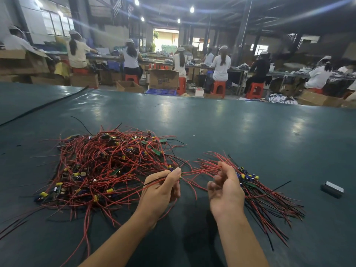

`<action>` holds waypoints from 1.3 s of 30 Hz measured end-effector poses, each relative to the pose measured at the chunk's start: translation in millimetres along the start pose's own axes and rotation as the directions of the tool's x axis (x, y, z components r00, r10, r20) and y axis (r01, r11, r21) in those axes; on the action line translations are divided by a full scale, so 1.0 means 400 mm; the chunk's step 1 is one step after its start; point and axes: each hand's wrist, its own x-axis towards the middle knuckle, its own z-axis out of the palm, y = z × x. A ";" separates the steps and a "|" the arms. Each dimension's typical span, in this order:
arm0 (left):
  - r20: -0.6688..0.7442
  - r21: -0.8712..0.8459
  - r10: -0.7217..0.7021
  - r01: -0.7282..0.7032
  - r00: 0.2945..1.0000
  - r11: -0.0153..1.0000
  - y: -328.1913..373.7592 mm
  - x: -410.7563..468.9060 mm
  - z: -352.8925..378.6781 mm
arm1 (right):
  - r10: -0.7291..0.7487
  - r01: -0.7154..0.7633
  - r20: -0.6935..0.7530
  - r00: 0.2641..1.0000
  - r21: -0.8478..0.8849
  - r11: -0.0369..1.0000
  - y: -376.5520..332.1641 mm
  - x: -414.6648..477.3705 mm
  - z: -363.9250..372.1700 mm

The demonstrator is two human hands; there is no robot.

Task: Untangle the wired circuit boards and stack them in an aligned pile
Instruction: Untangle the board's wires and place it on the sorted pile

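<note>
A big tangled heap of small circuit boards with red and black wires (pixel 107 164) lies on the dark green table, left of centre. To the right, an aligned pile of boards (pixel 248 178) rests with its wires fanning toward the lower right. My left hand (pixel 163 191) pinches one small board at its fingertips, at the heap's right edge. That board's red wires (pixel 200 170) stretch rightward to my right hand (pixel 225 191), whose thumb and fingers pinch them just left of the aligned pile.
A small grey metal block (pixel 332 189) lies on the table (pixel 231 122) at the right. A black cable (pixel 44 106) runs across the far left of the table. Beyond the far edge, several seated workers, red stools and cardboard boxes fill the hall.
</note>
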 end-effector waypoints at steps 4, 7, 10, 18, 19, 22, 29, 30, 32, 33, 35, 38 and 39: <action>0.033 0.014 -0.005 0.004 0.999 1.000 0.000 -0.004 0.007 | 0.035 -0.041 0.078 0.996 0.076 0.996 -0.017 0.011 -0.008; 0.050 0.028 0.015 -0.016 0.999 0.999 -0.001 -0.006 0.005 | 0.070 -0.082 0.100 0.993 0.114 0.990 -0.033 0.014 -0.015; -0.054 -0.036 0.034 -0.036 0.998 0.999 0.007 0.002 -0.006 | 0.071 -0.075 0.131 0.989 0.029 0.997 -0.040 0.009 -0.019; -0.020 0.131 0.148 -0.144 0.989 0.981 -0.017 0.010 -0.024 | 0.196 -0.001 0.356 0.914 -0.482 0.876 0.080 -0.089 0.032; 0.018 0.134 0.180 -0.181 0.984 0.974 -0.022 0.008 -0.023 | 0.197 0.001 0.360 0.912 -0.481 0.877 0.084 -0.094 0.033; 0.127 0.364 0.272 -0.300 0.954 0.882 -0.035 0.012 -0.035 | 0.195 -0.023 0.333 0.923 -0.456 0.890 0.074 -0.091 0.031; 0.517 0.654 0.194 -0.532 0.833 0.538 -0.041 0.007 -0.058 | 0.169 -0.055 0.332 0.928 -0.326 0.944 -0.062 -0.044 0.032; 0.528 0.677 0.201 -0.552 0.825 0.486 -0.041 0.008 -0.062 | 0.170 -0.067 0.320 0.932 -0.308 0.949 -0.091 -0.031 0.033; 0.548 0.707 0.248 -0.601 0.799 0.373 -0.038 0.011 -0.067 | 0.139 -0.041 0.279 0.950 -0.331 0.943 -0.149 -0.005 0.039; 0.558 0.718 0.275 -0.622 0.783 0.313 -0.036 0.011 -0.068 | 0.106 0.011 0.262 0.959 -0.409 0.912 -0.176 0.006 0.043; 0.549 0.744 0.314 -0.624 0.774 0.237 -0.031 0.010 -0.065 | -0.004 0.187 0.269 0.963 -0.657 0.730 -0.218 0.034 0.050; 0.481 0.796 0.347 -0.567 0.805 0.211 -0.034 0.011 -0.064 | -0.171 0.417 0.392 0.904 -0.896 0.151 -0.240 0.078 0.047; 0.458 0.813 0.347 -0.544 0.818 0.209 -0.036 0.011 -0.065 | -0.190 0.422 0.425 0.885 -0.905 -0.058 -0.237 0.090 0.040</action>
